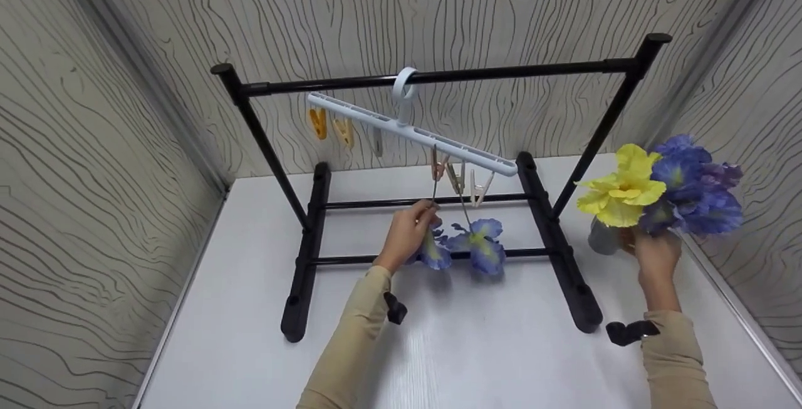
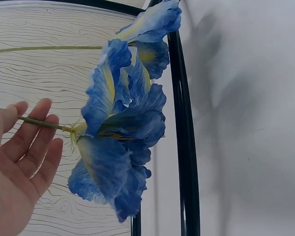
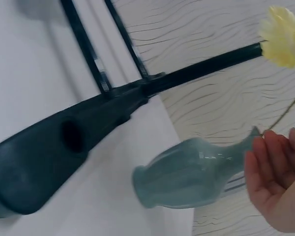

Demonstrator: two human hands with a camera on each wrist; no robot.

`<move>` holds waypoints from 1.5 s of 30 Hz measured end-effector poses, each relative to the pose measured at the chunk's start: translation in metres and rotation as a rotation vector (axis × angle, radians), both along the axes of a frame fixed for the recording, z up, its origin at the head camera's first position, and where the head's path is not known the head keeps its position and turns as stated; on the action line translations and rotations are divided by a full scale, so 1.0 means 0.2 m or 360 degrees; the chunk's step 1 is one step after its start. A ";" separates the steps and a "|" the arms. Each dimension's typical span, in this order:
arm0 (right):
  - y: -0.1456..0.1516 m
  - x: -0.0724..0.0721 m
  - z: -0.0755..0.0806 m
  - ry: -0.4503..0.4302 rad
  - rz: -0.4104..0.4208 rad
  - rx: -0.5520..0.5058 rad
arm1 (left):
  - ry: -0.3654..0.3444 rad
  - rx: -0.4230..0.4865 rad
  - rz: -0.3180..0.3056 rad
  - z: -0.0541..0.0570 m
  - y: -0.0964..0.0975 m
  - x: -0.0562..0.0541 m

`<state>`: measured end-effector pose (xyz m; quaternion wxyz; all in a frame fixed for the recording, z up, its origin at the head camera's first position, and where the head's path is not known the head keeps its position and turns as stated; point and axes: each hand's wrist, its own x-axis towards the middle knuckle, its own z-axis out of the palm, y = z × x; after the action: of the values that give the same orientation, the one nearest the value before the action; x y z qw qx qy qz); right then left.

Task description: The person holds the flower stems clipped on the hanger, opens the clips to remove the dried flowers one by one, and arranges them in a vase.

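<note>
Beneath the pale hanger (image 1: 448,145), I see the left hand (image 1: 404,237) pinching a blue flower (image 1: 437,255) by its stem, the bloom hanging head-down below a peg (image 1: 437,168), just beside a second bloom (image 1: 485,252). Right of the rack (image 1: 570,277), the right hand (image 1: 658,255) has curved fingers at the mouth of the vase (image 3: 187,172), below the yellow flower (image 1: 626,186); I cannot tell whether they grip anything.

I see the head camera looking forward and down over the whole black tubular rack (image 1: 495,72). Both wrist views lie sideways, close in: left on blue ruffled flowers (image 2: 105,160), right on a glossy grey-green vase (image 3: 187,172), which the head view shows at right.
</note>
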<state>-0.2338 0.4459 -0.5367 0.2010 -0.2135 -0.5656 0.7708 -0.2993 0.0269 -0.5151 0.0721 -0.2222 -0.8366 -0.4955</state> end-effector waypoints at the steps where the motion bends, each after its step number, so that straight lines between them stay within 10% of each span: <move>1: -0.03 0.01 -0.03 -0.0194 0.0110 0.0295 | 0.0002 -0.0007 0.0003 0.00 0.00 0.00; 7: -0.30 0.06 -0.10 -0.0354 0.0975 0.0939 | 0.0037 -0.0025 -0.0015 0.01 -0.01 0.01; 12: -0.61 0.08 0.04 -0.0004 0.1222 0.1109 | 0.0047 -0.0028 -0.0037 0.03 0.00 0.04; 25: -1.22 0.01 0.43 0.0846 0.0333 0.1570 | -0.0035 0.0007 -0.0050 0.05 0.05 0.09; 45: -1.43 -0.23 0.48 0.0898 -0.0088 0.1460 | -0.0096 0.0013 -0.0168 0.07 0.06 0.17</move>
<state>-0.2796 0.1600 -0.4413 0.4379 0.0968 -0.7625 0.4663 -0.2663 0.0388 -0.5009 0.0215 -0.2506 -0.8234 -0.5086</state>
